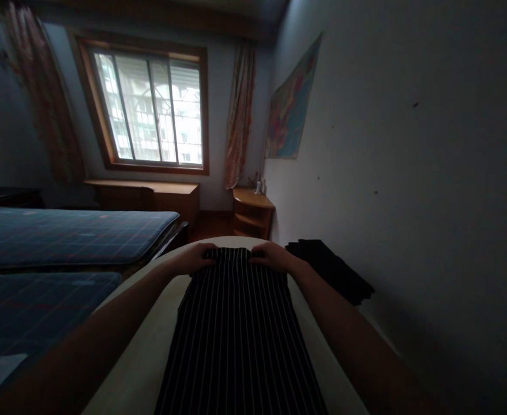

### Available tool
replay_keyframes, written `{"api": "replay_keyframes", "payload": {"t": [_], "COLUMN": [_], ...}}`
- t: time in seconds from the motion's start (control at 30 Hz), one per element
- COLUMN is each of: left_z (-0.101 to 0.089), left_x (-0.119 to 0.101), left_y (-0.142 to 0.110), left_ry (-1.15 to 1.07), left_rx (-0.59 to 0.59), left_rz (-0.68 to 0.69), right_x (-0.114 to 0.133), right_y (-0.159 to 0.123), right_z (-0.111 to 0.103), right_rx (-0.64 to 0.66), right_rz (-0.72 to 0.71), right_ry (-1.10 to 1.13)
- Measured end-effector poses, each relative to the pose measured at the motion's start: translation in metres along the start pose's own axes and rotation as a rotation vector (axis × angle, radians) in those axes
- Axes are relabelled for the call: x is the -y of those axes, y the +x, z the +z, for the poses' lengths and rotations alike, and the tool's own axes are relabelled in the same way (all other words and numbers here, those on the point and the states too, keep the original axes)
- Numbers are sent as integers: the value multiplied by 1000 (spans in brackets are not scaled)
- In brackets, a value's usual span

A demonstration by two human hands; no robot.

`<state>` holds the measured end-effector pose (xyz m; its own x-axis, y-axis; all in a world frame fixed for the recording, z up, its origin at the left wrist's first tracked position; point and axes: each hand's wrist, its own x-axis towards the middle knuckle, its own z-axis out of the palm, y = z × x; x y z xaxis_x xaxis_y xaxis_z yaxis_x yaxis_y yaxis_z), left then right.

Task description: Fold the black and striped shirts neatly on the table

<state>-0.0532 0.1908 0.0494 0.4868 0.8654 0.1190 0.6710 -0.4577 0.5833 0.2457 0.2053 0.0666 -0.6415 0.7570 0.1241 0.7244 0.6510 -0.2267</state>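
A black garment with thin white pinstripes (238, 334) lies lengthwise over a pale, round-ended table (162, 334). Its far end is narrower and the near end runs out of the bottom of the view; I cannot tell its exact kind. My left hand (195, 257) grips the far left corner, fingers curled onto the cloth. At the far right corner, my right hand (273, 256) holds the edge in the same way, fingertips bent over the fabric. Both forearms reach forward along the garment's sides. The thumbs are hard to make out in the dim light.
Dark folded cloth (329, 268) lies at the table's right edge by the wall. Left are beds with blue checked mattresses (75, 233). Beyond stand a wooden desk (175, 196) under a window (149, 109) and a corner shelf (253, 202). A map (292, 109) hangs on the wall.
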Motion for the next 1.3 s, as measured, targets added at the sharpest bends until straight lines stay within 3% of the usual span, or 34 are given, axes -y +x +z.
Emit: {"api": "replay_keyframes", "payload": {"t": [0.23, 0.5, 0.73, 0.87, 1.07, 1.3], "left_z": [33, 59, 76, 76, 73, 81], "left_x": [45, 54, 50, 43, 34, 51], "left_y": [-18, -49, -51, -50, -55, -56], "left_ry": [71, 38, -195, -352, -484, -432], "left_rx": [-152, -129, -218, -250, -395, -487], "left_rz": [-313, -558, -560, -490, -346, -470], "right_x": [-4, 17, 9, 0, -9, -10], "right_y": [-2, -10, -43, -68, -85, -79], "right_z": [54, 64, 74, 81, 84, 89], "right_rx": [65, 9, -80, -93, -157, -301], "right_rz": [157, 318, 638, 722, 673, 524], "right_ry": [-129, -162, -108, -18, 157, 257]}}
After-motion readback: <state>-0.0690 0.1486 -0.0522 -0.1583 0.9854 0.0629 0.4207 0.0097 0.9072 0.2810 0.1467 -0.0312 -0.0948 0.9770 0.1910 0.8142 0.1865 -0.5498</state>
